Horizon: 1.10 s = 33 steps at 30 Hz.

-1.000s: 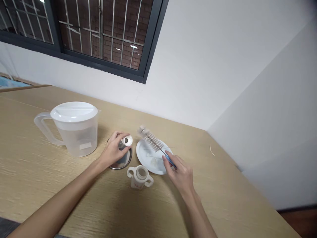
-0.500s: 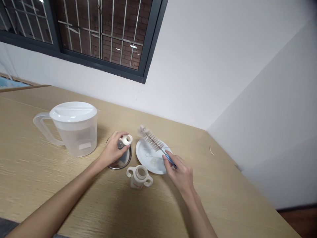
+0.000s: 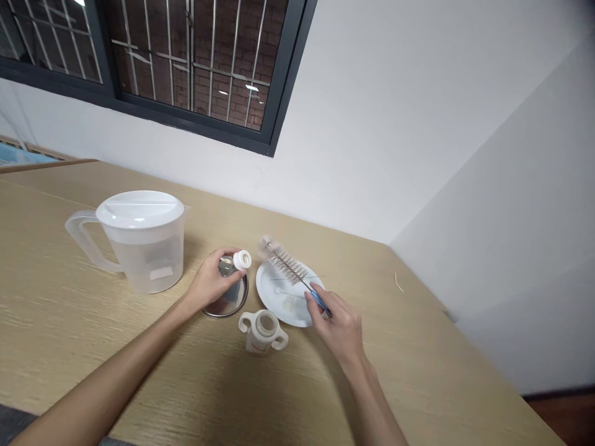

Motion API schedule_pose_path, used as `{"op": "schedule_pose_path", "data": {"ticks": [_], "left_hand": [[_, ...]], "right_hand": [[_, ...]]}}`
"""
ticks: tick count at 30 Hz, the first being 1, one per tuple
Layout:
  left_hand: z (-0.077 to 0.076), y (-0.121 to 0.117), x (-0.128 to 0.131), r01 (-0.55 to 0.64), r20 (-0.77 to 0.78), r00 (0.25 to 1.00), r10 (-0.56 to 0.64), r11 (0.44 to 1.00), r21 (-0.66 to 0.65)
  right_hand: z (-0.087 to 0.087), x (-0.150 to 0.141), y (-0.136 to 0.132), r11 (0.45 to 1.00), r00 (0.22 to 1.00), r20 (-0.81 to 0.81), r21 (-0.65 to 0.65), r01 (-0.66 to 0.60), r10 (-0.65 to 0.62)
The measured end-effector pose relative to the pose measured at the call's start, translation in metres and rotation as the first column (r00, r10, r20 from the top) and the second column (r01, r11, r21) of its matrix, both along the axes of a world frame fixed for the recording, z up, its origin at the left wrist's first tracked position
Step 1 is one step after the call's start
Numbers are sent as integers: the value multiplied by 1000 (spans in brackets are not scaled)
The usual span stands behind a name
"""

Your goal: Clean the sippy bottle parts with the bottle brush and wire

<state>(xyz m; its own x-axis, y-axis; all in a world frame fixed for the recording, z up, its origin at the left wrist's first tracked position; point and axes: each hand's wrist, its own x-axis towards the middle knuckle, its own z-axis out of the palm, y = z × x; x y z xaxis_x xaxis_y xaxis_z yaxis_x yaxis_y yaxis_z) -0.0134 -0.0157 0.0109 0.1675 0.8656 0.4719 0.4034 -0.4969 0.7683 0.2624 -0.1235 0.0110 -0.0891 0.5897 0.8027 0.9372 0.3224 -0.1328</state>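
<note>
White collar (image 3: 242, 259), pinched by my half-curled left hand (image 3: 207, 281) over a steel dish (image 3: 236, 301); possibly joined to a clear piece (image 3: 226, 266). Two-handled bottle (image 3: 261, 333), upright, open-mouthed. Bristle brush (image 3: 289, 267), handle pinched in my nearly closed right hand (image 3: 341, 323), head above a pale plate (image 3: 269, 292).

White collar (image 3: 241, 260) turned in left hand (image 3: 210, 282), opening swung rightward

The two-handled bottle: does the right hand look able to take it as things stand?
Probably not at once: the right hand holds the blue-handled brush. Nothing tall seems to stand between that hand and the two-handled bottle.
</note>
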Motion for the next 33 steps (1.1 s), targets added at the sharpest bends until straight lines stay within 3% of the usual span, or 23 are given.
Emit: {"op": "schedule_pose_path", "data": {"ticks": [33], "left_hand": [[3, -1, 1, 29, 18, 999, -28, 998, -53]], "right_hand": [[-1, 0, 0, 999, 999, 0, 0, -37, 37]]}}
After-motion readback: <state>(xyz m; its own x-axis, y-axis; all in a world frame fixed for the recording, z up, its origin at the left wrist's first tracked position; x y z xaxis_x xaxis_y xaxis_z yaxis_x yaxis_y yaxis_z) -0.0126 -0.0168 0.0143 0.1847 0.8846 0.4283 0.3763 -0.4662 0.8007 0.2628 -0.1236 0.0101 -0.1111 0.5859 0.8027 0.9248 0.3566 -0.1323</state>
